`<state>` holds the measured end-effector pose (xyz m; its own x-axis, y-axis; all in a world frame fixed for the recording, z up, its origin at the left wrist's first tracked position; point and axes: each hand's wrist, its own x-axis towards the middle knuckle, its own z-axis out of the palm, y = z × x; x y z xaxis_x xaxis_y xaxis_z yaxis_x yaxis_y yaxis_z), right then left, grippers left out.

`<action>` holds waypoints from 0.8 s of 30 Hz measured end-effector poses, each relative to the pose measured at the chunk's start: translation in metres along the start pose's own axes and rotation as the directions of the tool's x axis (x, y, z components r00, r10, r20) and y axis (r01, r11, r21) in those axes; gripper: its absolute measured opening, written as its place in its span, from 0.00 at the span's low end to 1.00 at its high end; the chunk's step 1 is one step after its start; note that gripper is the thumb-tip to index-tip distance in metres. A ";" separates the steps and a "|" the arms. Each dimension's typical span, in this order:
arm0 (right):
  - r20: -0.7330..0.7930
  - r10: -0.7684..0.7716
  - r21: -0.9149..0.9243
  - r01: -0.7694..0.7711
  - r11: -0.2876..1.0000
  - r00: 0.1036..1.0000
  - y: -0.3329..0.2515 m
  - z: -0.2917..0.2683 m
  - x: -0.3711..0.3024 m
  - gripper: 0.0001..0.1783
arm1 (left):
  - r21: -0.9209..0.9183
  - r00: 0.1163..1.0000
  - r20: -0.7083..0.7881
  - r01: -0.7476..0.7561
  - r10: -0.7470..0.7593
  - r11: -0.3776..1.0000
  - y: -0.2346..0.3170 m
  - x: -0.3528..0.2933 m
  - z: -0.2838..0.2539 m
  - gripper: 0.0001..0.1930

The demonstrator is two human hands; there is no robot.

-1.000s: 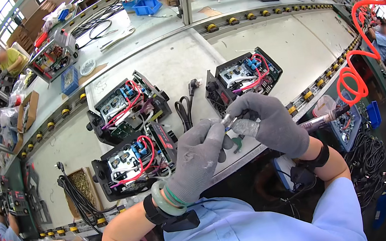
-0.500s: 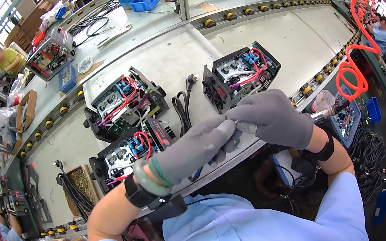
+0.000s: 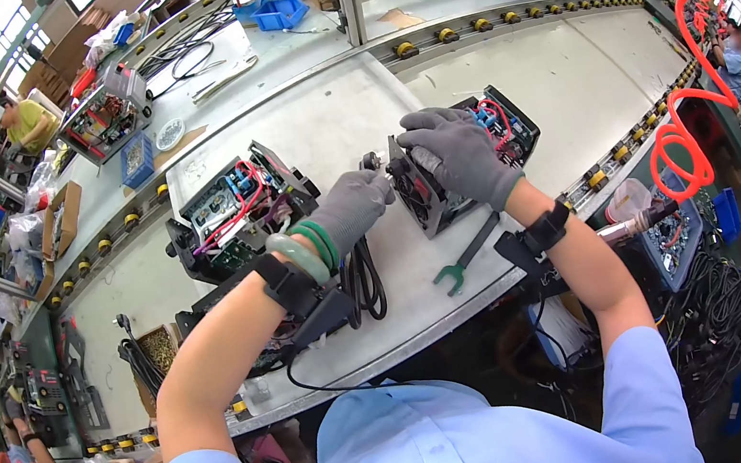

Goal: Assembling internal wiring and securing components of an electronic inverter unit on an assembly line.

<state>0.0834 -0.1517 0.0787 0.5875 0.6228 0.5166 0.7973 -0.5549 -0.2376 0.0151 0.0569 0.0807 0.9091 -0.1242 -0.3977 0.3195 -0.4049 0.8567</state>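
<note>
My right hand [image 3: 455, 155], in a grey glove, grips the upper front of an open black electronic unit [image 3: 515, 116], its fingers curled over the front panel [image 3: 413, 191]. My left hand [image 3: 352, 207], also gloved, has its fingers pinched at the panel's left face. Whatever those fingertips hold is too small to make out. A plug [image 3: 369, 162] shows just beyond them, and a coiled black cable [image 3: 363, 286] hangs below my left wrist. Nearer me lies a spanner with a green jaw [image 3: 451, 277], its other end towards the unit.
Another open unit [image 3: 240, 204] stands to the left; a further one is mostly under my left forearm. A red coiled air hose [image 3: 684, 158] hangs at the right above a tray of small parts [image 3: 673, 242]. Roller rails [image 3: 511, 17] edge the far side of the work surface.
Both hands have moved away and upward from in front of me to the right unit's front panel, where they had been joined fingertip to fingertip. The spanner is now uncovered.
</note>
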 end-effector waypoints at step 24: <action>-0.052 0.039 0.042 -0.037 0.998 0.998 0.003 0.013 -0.006 0.16 | 0.504 0.972 -0.082 -0.151 0.221 0.851 0.001 0.009 0.002 0.14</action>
<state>0.0836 -0.1499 0.0643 0.6105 0.5709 0.5490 0.7799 -0.5543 -0.2907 0.0228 0.0534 0.0768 0.9759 -0.1358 -0.1707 0.0002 -0.7819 0.6235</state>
